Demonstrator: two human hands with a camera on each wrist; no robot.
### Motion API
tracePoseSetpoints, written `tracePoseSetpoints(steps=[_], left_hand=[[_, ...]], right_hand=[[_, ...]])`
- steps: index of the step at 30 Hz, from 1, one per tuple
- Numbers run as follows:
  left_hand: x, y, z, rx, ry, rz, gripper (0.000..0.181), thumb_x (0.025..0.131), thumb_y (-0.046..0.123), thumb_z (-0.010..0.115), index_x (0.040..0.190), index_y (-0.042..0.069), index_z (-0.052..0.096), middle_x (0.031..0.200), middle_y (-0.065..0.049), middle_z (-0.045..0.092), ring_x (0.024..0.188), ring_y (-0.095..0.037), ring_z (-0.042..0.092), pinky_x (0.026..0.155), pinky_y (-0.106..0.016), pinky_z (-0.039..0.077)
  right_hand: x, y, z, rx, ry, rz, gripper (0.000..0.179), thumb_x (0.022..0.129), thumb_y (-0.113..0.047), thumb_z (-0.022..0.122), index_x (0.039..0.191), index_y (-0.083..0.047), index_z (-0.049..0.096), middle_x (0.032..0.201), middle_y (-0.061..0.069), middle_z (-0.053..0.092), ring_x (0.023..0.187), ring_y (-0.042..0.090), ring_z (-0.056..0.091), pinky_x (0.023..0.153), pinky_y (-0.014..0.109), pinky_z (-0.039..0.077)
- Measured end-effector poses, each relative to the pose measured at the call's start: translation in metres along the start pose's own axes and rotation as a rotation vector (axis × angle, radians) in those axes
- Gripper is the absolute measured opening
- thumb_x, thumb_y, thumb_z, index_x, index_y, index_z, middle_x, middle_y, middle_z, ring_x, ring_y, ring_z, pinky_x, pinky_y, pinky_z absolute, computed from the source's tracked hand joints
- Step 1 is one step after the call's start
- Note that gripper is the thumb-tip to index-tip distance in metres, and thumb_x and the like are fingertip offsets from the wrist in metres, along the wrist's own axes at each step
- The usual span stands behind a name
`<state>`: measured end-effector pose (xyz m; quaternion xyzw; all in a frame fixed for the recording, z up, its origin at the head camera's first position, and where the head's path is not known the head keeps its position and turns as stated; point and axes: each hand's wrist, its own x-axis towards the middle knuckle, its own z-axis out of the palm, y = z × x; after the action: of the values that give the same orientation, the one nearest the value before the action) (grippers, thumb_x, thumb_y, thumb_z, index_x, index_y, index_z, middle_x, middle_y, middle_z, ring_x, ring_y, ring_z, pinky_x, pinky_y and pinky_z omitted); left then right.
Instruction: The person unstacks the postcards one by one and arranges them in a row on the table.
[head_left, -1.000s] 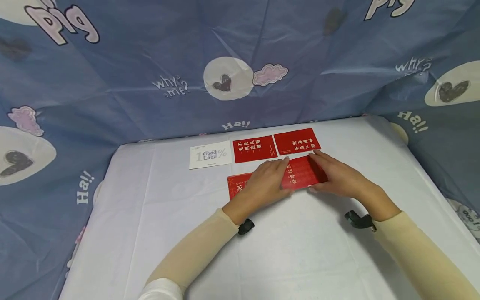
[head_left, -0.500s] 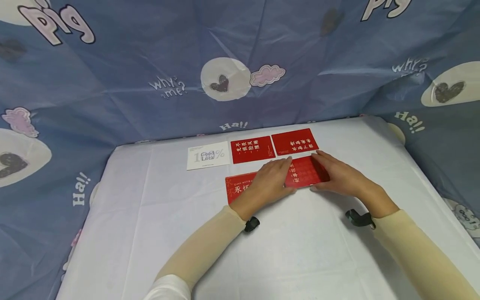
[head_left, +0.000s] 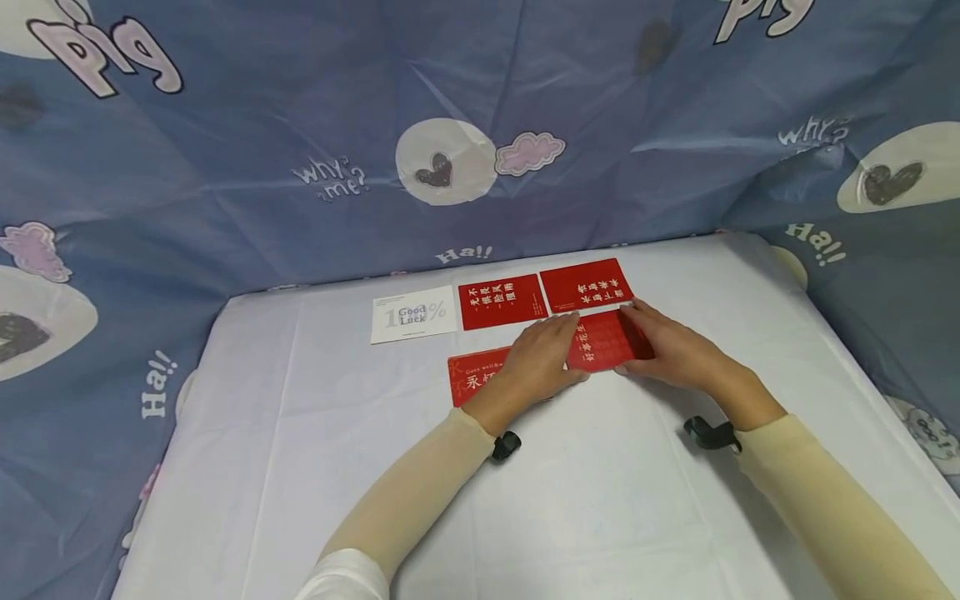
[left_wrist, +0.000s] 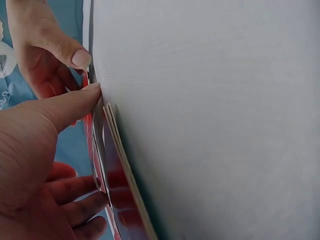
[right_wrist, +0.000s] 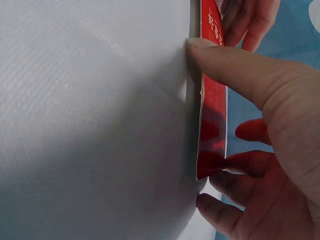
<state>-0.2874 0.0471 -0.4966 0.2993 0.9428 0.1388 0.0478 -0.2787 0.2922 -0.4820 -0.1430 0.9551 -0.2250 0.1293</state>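
Left grip [head_left: 528, 362]: we see thumb and index finger wide apart, at the near and far edges of the red 好事花生 card [head_left: 603, 342]; whether they squeeze it, we cannot tell.
Right grip [head_left: 678, 354]: holds that card's outer end, thumb at the near edge, fingers round the far side.
好事花生 card: we find it between the two grips.
Goes-well card [head_left: 468, 382]: red, partly covered by the left grip and showing on its outer side.
Good Luck card [head_left: 412, 314]: white, beyond the left grip and farther left.
Two-row card [head_left: 498, 302]: red with white characters, directly beyond the left grip.
Corner-text card [head_left: 585, 283]: red, just beyond both grips and right of the two-row card.
Desk [head_left: 225, 467]: white-covered, beneath both grips.
Backdrop [head_left: 300, 225]: blue printed cloth, behind everything we list.
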Motion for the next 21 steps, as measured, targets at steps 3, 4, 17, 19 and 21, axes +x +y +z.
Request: tracePoseSetpoints(steps=[3, 4, 17, 19, 21], left_hand=[[0.002, -0.001, 0.001, -0.013, -0.011, -0.007, 0.098, 0.089, 0.044, 0.083, 0.164, 0.006, 0.032, 0.161, -0.01, 0.046, 0.148, -0.026, 0.042, 0.123, -0.043, 0.033], [0.002, -0.002, 0.001, -0.018, -0.014, -0.007, 0.098, 0.089, 0.044, 0.083, 0.164, 0.006, 0.032, 0.161, -0.01, 0.046, 0.149, -0.026, 0.042, 0.123, -0.043, 0.033], [0.004, -0.004, 0.003, -0.047, -0.062, -0.04, 0.093, 0.092, 0.045, 0.08, 0.164, 0.009, 0.034, 0.164, -0.008, 0.043, 0.152, -0.024, 0.036, 0.125, -0.044, 0.027], [0.004, -0.004, 0.002, -0.036, -0.068, -0.043, 0.092, 0.092, 0.046, 0.079, 0.163, 0.01, 0.035, 0.164, -0.007, 0.042, 0.152, -0.024, 0.035, 0.126, -0.043, 0.026], [0.005, -0.004, 0.002, -0.021, -0.074, -0.044, 0.089, 0.092, 0.046, 0.079, 0.163, 0.011, 0.037, 0.164, -0.006, 0.042, 0.153, -0.024, 0.035, 0.126, -0.043, 0.025]], right_hand=[[0.002, 0.001, 0.001, -0.007, -0.003, 0.006, 0.102, 0.085, -0.03, 0.088, 0.162, 0.001, 0.03, 0.166, 0.029, 0.025, 0.146, 0.051, 0.034, 0.103, 0.064, 0.049], [0.002, 0.002, 0.002, -0.009, -0.004, 0.008, 0.102, 0.085, -0.03, 0.088, 0.162, 0.001, 0.03, 0.166, 0.029, 0.024, 0.146, 0.051, 0.034, 0.104, 0.064, 0.048], [0.004, 0.009, 0.006, -0.001, -0.009, -0.007, 0.099, 0.088, -0.035, 0.084, 0.162, 0.004, 0.03, 0.168, 0.027, 0.021, 0.15, 0.049, 0.029, 0.112, 0.067, 0.039], [0.004, 0.01, 0.007, 0.004, -0.01, -0.008, 0.098, 0.089, -0.035, 0.084, 0.161, 0.003, 0.03, 0.169, 0.026, 0.021, 0.151, 0.048, 0.027, 0.113, 0.066, 0.038], [0.004, 0.01, 0.007, 0.007, -0.014, -0.007, 0.097, 0.089, -0.035, 0.084, 0.161, 0.004, 0.031, 0.168, 0.027, 0.021, 0.152, 0.048, 0.026, 0.114, 0.066, 0.037]])
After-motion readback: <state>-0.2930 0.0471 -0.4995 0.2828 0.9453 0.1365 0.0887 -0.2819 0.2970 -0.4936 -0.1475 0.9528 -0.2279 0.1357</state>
